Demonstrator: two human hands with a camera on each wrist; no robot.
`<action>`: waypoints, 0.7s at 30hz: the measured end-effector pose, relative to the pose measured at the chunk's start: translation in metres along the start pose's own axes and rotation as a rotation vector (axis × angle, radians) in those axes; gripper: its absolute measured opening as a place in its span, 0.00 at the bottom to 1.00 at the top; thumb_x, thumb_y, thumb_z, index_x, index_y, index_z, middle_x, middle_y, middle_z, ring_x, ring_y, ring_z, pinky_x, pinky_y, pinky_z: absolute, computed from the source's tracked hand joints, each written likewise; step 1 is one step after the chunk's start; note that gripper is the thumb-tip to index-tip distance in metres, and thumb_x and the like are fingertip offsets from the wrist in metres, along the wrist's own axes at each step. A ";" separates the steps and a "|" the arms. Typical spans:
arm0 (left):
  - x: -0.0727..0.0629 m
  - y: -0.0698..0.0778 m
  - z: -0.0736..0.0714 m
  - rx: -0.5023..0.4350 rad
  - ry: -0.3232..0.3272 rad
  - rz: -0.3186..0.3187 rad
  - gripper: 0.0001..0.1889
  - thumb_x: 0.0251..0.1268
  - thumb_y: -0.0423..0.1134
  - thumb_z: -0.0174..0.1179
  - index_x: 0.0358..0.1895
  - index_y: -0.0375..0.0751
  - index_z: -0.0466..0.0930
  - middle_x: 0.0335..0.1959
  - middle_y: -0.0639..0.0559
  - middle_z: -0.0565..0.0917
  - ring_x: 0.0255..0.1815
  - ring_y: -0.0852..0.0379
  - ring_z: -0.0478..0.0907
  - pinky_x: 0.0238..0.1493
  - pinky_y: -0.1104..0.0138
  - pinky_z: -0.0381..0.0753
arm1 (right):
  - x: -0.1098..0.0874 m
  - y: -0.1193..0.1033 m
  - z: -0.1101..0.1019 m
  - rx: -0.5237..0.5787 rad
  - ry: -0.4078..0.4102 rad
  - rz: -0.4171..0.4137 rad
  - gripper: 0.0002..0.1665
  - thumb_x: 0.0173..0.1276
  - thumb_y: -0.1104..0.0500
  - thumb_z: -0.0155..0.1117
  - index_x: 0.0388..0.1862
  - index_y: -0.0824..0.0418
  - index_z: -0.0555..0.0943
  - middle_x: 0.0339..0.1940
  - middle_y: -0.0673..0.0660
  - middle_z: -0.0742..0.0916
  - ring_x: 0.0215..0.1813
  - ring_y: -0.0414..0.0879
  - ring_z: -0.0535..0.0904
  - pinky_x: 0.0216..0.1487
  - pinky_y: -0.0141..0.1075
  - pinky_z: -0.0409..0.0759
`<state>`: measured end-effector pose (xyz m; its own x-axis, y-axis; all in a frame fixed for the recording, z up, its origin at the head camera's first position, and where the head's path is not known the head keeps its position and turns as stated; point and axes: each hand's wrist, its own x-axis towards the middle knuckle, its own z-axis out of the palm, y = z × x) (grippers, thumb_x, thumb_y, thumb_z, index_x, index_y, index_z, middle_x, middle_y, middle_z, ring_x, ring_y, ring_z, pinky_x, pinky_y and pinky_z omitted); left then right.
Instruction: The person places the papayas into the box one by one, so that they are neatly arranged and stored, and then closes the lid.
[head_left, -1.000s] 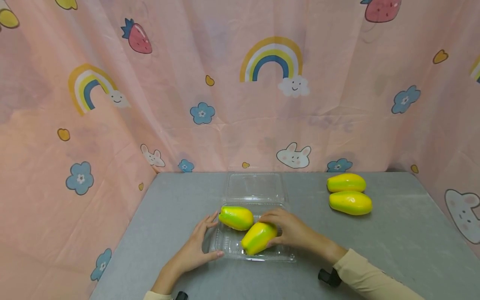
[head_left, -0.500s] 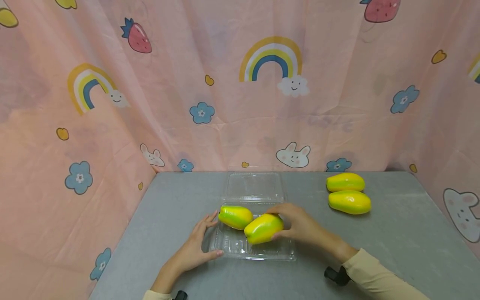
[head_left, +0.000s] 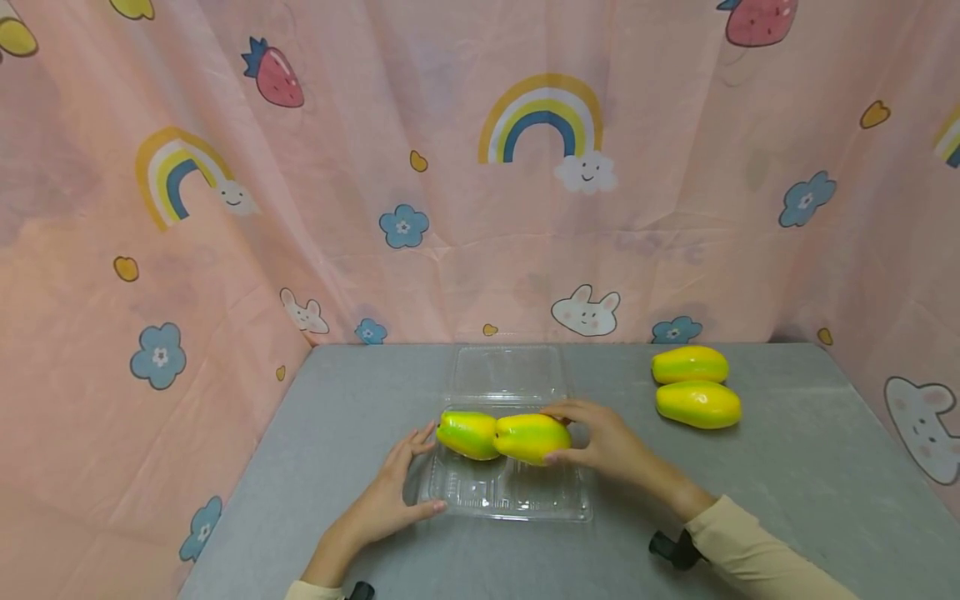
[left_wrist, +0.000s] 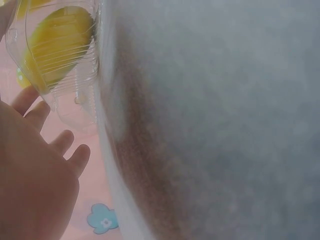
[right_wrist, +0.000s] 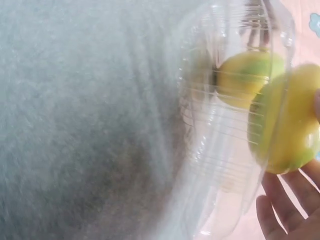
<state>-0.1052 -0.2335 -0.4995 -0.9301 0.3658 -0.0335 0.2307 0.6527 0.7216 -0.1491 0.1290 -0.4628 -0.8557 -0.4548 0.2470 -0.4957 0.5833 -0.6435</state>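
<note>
Poking out of a cream sleeve, with a black gadget by the wrist, a person's right hand has its thumb on the near side and its fingers on the far side of a yellow-green papaya, snug around its fat end. The left hand is spread wide at the left edge of a clear plastic box, and it has hold of nothing; I can't tell if it touches the box. The held papaya is over the back right part of the box, but I can't tell if it touches the bottom. Its left end is right by a second papaya, which lies in the back left part. Behind them is the box's see-through lid, folded back. Off to the right, a third papaya and a fourth papaya lie side by side on the grey table. At the very back hangs a pink cloth with a big rainbow and a white bunny.
</note>
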 end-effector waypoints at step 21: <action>0.001 -0.001 0.000 -0.005 0.004 0.002 0.46 0.51 0.61 0.72 0.72 0.58 0.59 0.83 0.64 0.46 0.84 0.42 0.39 0.72 0.30 0.52 | 0.005 0.007 0.012 -0.043 0.080 -0.006 0.39 0.53 0.40 0.77 0.63 0.49 0.79 0.60 0.49 0.85 0.58 0.47 0.80 0.63 0.56 0.78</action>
<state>-0.1064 -0.2335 -0.4999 -0.9308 0.3643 -0.0291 0.2312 0.6487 0.7251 -0.1554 0.1229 -0.4747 -0.8608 -0.4044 0.3090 -0.5055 0.6096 -0.6106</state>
